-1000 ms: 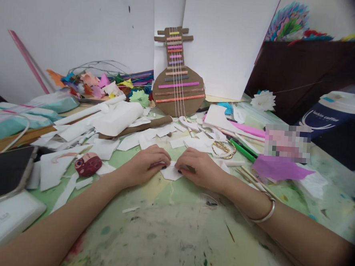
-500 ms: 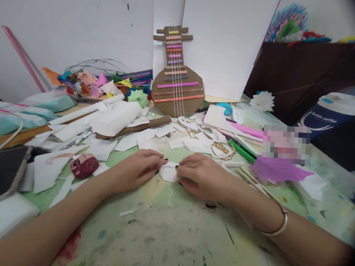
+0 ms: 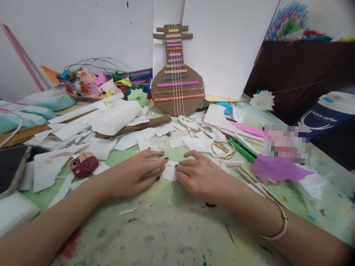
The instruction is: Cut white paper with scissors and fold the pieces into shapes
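A small piece of white paper [image 3: 169, 173] with a folded upper edge lies on the table between my hands. My left hand [image 3: 139, 168] rests at its left side, fingers spread and thumb apart, with a fingertip touching the upper left corner. From the other side my right hand [image 3: 200, 173] has its curled fingertips on the right edge, the index finger raised; its thumb is hidden. A bracelet [image 3: 281, 227] circles my right wrist. Behind the hands, scraps of white paper [image 3: 129, 140] are strewn about, with a brown rolled strip [image 3: 149, 124] among them.
A cardboard lute [image 3: 179, 81] with strings and coloured strips leans against a white board [image 3: 219, 43]. Left are a phone [image 3: 0, 170], a white box [image 3: 6, 223] and a maroon round object [image 3: 84, 164]. Right are a green-handled tool [image 3: 242, 150], thin sticks [image 3: 257, 182], purple paper [image 3: 279, 169] and a coffee cup [image 3: 326, 114].
My left fingers have spread apart, and the thumb has drawn slightly back from the paper. My right index finger has lifted. The paper has barely shifted.
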The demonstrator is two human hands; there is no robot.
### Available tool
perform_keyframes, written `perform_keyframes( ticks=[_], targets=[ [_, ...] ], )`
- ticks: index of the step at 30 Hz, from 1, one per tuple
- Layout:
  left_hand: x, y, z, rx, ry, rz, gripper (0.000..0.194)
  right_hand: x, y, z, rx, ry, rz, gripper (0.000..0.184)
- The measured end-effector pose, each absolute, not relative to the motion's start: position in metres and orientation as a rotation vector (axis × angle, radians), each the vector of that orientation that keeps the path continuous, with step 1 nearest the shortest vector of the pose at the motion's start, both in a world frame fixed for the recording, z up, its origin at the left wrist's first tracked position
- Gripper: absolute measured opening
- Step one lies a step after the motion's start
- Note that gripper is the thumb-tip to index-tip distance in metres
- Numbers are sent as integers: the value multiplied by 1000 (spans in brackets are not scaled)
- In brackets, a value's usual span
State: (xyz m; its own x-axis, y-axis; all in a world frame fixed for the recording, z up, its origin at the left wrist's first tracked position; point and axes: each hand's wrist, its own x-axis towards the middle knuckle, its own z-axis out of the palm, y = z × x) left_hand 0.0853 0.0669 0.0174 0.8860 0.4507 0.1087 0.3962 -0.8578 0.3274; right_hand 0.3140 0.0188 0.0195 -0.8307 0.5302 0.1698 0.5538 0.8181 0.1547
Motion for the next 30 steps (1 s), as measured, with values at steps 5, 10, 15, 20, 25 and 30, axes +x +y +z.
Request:
perform_keyframes(
  ticks=[5,10,15,20,25,30],
  targets=[
    [85,70,12,2637,707,418,21,313,17,22,-862,-2953,-425,18],
    [84,74,10,2578,665,480,25,314,20,20,-871,-2923,-397,19],
    [84,74,12,2601,656,476,24,312,27,8,-985,-2763,-277,18],
    [89,70,8,2621,689,523,22,308,29,0,-1178,-2589,-115,17],
    [96,64,2,2619,785,632,12,310,24,6,-1174,-2598,-76,15],
    [95,66,0,2613,774,651,13,307,19,9,-1155,-2666,-250,12]
  ],
)
